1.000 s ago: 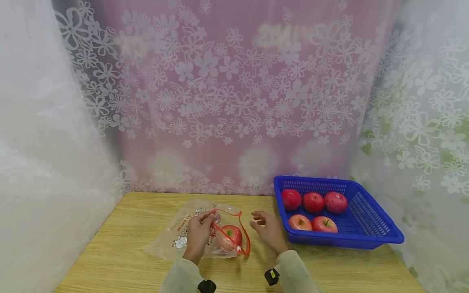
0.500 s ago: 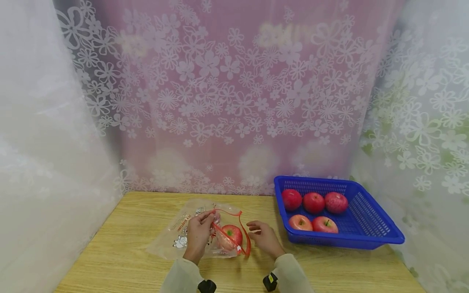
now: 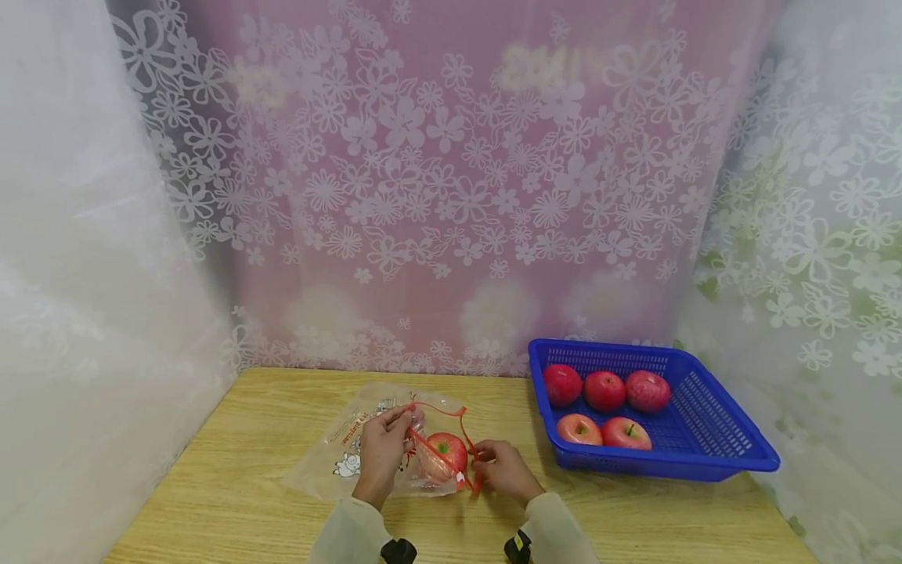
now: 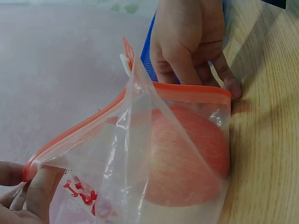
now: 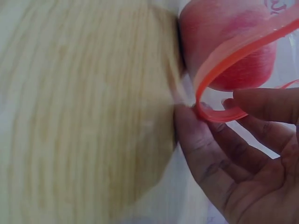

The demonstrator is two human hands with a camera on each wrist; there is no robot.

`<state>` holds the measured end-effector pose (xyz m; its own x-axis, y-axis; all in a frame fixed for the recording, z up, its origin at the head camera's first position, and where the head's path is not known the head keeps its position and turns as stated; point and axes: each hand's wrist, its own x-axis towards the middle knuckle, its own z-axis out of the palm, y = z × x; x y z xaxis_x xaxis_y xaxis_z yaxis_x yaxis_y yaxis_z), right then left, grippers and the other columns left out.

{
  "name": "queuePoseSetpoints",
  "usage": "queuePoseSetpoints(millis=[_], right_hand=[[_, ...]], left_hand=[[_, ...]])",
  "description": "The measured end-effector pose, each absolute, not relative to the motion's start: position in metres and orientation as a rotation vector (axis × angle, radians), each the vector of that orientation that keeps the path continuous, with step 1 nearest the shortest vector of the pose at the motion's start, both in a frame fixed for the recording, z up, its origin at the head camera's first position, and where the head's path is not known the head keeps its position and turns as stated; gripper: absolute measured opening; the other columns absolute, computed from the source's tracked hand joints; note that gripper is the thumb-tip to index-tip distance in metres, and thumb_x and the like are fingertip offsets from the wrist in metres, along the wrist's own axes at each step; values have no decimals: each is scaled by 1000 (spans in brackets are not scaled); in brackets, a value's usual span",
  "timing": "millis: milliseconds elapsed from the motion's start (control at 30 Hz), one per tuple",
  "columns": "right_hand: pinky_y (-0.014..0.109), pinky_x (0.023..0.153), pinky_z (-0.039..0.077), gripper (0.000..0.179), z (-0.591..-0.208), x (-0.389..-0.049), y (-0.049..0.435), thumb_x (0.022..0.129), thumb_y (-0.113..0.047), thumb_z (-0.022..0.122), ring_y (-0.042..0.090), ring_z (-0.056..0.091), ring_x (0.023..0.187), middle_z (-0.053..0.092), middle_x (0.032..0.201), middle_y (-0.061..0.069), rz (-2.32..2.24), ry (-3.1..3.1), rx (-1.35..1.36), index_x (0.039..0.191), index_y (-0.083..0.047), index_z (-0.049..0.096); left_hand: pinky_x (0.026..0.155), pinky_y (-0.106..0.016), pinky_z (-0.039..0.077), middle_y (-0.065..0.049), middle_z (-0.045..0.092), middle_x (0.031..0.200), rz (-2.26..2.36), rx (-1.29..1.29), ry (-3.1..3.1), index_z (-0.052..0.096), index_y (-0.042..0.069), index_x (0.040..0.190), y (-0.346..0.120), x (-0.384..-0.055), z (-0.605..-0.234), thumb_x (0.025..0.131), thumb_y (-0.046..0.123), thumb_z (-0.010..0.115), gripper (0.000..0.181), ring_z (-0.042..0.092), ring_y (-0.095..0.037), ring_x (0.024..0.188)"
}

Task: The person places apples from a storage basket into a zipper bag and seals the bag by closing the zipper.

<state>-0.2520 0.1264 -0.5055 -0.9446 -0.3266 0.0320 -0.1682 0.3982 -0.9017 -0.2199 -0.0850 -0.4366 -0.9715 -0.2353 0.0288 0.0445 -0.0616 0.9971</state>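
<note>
A clear zip bag with a red zip edge and printed cartoon figures lies on the wooden table. Inside it, near the mouth, is a red apple, seen through the plastic in the left wrist view. My left hand pinches the red edge at the far side and holds the mouth apart. On the opposite side, the fingers of my right hand touch the outside of the red edge. The right thumb is inside the loop, with a gap between it and the fingers.
To the right stands a blue plastic basket with several red apples in it. The wooden table ends at a pink flowered curtain behind, with pale sheets on both sides.
My right hand has moved left and down from beside the basket to the bag's red edge. The left hand keeps its hold, and the bag and apple look unmoved.
</note>
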Motion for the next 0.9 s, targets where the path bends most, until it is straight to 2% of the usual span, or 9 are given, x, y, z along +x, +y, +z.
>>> queuePoseSetpoints(millis=[133,500,667,900], right_hand=[[30,48,55,20,-508,-252,125,87,7,59,14,60,55,61,78,9,-1596,2454,-431,107,9,62],[32,49,56,12,-513,-251,125,89,7,61,11,59,51,57,69,4,-1598,2461,-404,100,9,65],[31,48,55,10,-512,-253,128,87,10,59,11,57,49,57,65,3,-1621,2480,-436,95,9,66],[30,47,54,10,-496,-256,135,91,6,58,13,59,50,62,63,7,-1628,2553,-489,92,12,66]], left_hand=[[53,-18,52,-10,70,92,-2151,204,-2007,65,-6,117,-85,-220,-436,99,8,53,26,58,-5,66],[51,-18,52,-12,70,95,-2137,203,-2015,65,-6,118,-88,-217,-434,99,9,54,26,59,-5,64],[53,-20,53,-14,71,98,-2134,214,-2018,65,-5,118,-88,-218,-435,98,9,54,26,63,-9,68],[59,-19,55,-18,70,105,-2177,201,-1973,64,-8,118,-91,-218,-432,99,7,54,26,68,-11,81]])
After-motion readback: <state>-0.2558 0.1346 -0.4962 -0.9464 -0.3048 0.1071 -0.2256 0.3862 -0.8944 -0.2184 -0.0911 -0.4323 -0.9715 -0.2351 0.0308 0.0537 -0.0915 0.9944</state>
